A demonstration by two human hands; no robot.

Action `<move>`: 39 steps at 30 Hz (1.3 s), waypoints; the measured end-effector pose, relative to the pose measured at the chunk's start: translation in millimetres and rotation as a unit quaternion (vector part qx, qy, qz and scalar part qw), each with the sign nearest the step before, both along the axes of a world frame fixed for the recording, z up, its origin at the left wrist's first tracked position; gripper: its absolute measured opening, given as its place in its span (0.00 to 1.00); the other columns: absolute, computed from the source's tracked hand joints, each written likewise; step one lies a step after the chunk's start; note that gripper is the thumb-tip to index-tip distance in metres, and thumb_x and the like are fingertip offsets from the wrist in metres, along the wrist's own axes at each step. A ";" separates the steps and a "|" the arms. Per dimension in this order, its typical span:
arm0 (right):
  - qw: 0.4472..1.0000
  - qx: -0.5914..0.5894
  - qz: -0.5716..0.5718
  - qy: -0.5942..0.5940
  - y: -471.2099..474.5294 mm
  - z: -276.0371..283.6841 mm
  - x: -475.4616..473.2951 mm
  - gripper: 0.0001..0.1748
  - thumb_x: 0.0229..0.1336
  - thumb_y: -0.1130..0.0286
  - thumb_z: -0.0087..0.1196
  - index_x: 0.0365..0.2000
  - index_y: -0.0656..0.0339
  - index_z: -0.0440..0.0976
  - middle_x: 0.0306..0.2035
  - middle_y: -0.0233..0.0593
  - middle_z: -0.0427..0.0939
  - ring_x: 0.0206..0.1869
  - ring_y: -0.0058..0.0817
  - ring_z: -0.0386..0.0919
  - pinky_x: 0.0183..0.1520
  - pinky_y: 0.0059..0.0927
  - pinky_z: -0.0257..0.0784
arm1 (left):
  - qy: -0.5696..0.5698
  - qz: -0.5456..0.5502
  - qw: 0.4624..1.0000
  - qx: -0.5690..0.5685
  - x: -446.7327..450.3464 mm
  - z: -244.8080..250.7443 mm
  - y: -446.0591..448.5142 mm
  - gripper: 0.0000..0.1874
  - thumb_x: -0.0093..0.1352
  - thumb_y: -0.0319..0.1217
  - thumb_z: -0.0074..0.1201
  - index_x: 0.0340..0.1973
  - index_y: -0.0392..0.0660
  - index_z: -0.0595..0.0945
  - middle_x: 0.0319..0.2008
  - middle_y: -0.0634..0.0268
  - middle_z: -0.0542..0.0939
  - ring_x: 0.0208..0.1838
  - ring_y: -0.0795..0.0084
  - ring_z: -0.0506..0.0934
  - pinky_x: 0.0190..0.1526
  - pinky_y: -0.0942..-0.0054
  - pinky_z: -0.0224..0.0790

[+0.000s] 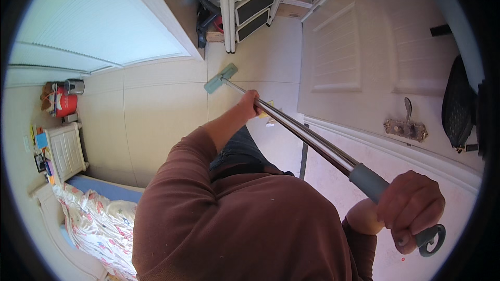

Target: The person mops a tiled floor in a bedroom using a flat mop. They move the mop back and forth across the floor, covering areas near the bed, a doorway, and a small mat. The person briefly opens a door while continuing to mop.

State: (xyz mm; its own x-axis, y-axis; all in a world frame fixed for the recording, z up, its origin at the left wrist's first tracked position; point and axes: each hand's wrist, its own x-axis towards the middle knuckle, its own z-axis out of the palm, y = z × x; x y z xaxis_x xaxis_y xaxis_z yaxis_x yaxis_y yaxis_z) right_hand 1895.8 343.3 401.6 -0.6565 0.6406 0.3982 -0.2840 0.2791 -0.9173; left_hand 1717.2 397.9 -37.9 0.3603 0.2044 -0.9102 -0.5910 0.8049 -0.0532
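A flat mop with a metal pole (pixel 304 128) runs slantwise across the view. My left hand (pixel 251 104) is closed around the lower pole. Higher up, my right hand (pixel 412 207) grips the grey handle (pixel 367 181), whose dark hook end (pixel 431 240) sticks out past the fingers. The pale green mop head (pixel 221 78) rests on the tiled floor (pixel 168 125), beyond my left hand. Whether a cloth is under the head is hidden.
A folding step ladder (pixel 256 4) stands ahead, beside a cabinet. To the right is a panelled door (pixel 340 58) with an ornate handle (pixel 406 127) and a hanging black bag (pixel 457 105). At left are a red bag (pixel 65 102), a white nightstand (pixel 67 152) and a bed (pixel 105 226).
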 end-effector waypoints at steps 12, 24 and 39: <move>0.940 0.031 -0.285 0.185 -115.6 25.8 60.0 0.09 0.43 0.71 0.55 0.17 0.57 0.65 0.15 0.30 0.68 0.17 0.13 0.67 0.28 0.10 0.63 | -0.083 -0.136 0.987 0.000 120.4 39.9 -48.4 0.06 0.52 0.28 0.46 0.17 0.48 0.65 0.14 0.66 0.65 0.15 0.69 0.67 0.15 0.69 0.62; 0.863 0.139 -0.484 0.038 -72.0 -7.3 44.7 0.14 0.40 0.72 0.53 0.15 0.53 0.55 0.12 0.30 0.61 0.11 0.17 0.58 0.16 0.16 0.56 | -0.021 -0.208 0.972 0.108 177.9 18.7 84.7 0.10 0.51 0.27 0.50 0.15 0.49 0.64 0.12 0.69 0.62 0.13 0.71 0.63 0.15 0.70 0.59; 0.809 0.027 -0.586 -0.031 -12.3 -71.6 11.4 0.14 0.45 0.76 0.54 0.17 0.58 0.57 0.13 0.34 0.63 0.13 0.24 0.63 0.17 0.28 0.64 | 0.092 -0.251 0.943 0.199 180.3 -43.6 166.0 0.07 0.54 0.29 0.48 0.22 0.46 0.66 0.14 0.63 0.65 0.12 0.71 0.63 0.11 0.71 0.56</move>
State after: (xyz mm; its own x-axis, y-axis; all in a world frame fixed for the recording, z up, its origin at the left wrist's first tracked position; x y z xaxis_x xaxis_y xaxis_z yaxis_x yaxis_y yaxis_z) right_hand 1907.2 330.9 330.0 0.3705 0.8203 0.4358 0.2515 0.3630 -0.8972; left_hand 1897.5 563.9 -81.5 0.3464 0.3881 -0.8540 -0.1002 0.9205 0.3777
